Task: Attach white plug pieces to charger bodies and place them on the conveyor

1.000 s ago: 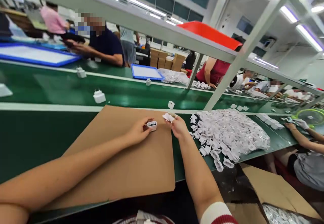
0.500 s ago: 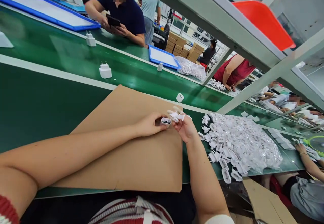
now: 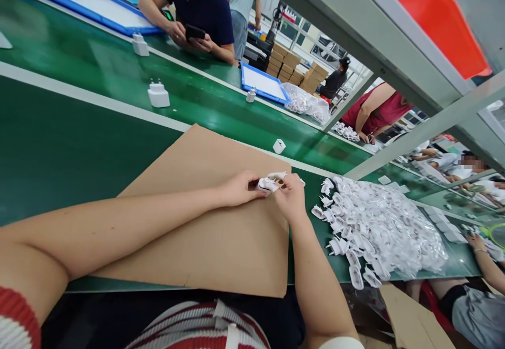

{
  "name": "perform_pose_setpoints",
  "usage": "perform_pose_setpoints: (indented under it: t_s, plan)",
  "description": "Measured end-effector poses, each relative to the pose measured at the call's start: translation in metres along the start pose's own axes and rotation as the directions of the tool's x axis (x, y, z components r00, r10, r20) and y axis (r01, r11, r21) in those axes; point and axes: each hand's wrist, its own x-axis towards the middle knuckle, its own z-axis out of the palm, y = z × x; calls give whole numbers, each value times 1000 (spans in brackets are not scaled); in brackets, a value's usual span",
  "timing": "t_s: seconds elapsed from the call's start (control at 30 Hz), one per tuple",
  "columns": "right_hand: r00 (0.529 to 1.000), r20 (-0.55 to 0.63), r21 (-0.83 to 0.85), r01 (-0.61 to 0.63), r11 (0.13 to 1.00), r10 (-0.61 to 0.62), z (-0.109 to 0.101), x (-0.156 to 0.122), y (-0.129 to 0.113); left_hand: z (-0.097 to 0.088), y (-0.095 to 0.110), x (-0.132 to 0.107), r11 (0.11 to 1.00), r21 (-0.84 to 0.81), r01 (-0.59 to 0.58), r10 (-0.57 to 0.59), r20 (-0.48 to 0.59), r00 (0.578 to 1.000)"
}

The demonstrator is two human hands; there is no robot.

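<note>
charger shell (image 3: 267, 184): white plastic, smooth, glossy
heap of plug parts (image 3: 386, 228): white plastic, shiny, catching the light
cardboard sheet (image 3: 205, 233): brown paperboard, matt, slightly rough
tabletop (image 3: 59, 149): green covering, smooth, faint sheen
conveyor belt (image 3: 98, 70): green, smooth, glossier, with pale reflections
shelf frame (image 3: 355, 18): metal, pale paint, satin
bin (image 3: 445, 28): red plastic, smooth
sleeve (image 3: 16, 322): striped knit cloth, matt

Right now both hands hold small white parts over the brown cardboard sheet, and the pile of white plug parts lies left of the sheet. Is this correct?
Not quite. In the head view the pile of white plug parts lies right of the brown cardboard sheet, not left. The left hand and right hand do hold small white parts over it.
</note>
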Motion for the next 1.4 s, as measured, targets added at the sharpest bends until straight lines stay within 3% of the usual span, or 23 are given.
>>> perform_pose_setpoints:
  t_s: [0.07, 0.27, 0.5, 0.6, 0.7, 0.87, 0.97, 1.13, 1.2, 1.27, 1.4]
  plan:
    - [998, 40, -87, 54, 995, -50, 0, 1, -1, -1, 1, 0, 1000, 7, 14, -14, 0, 1000]
    - [995, 93, -291, 67, 954, -41, -2, 3, -6, -3, 2, -1, 999, -5, 34, -34, 35, 999]
    - [991, 116, -413, -20, 911, 74, 0, 6, -25, 1, 1, -3, 999, -12, 42, -42, 16, 999]
    - [987, 107, -394, -68, 916, 119, 0, 5, -28, 5, 0, -8, 995, 64, -73, 77, -55, 996]
    - [987, 101, -363, -79, 928, 123, -1, 5, -28, 8, 0, -12, 945, 282, -166, 190, -60, 980]
    - [987, 71, -304, -118, 945, 146, 2, 6, -21, 6, 5, -15, 781, 604, -158, 163, 48, 986]
    - [987, 16, -233, -154, 960, 162, 8, -2, -15, 5, 12, -16, 800, 584, -140, 142, 42, 989]
    - [977, -107, 94, -176, 980, 186, 17, -14, 8, 0, 14, -2, 933, 332, -136, 130, 42, 991]
    - [967, -183, 90, -161, 983, 175, 12, -11, 22, -10, 9, 14, 948, 297, -110, 121, -20, 992]
    - [945, -269, -40, -202, 979, 184, 3, -8, 38, -29, 0, 35, 948, 318, 13, 47, -178, 983]
    - [913, -234, -237, -388, 891, 335, -11, -4, 64, -87, -27, 81, 840, 408, 359, -114, -513, 851]
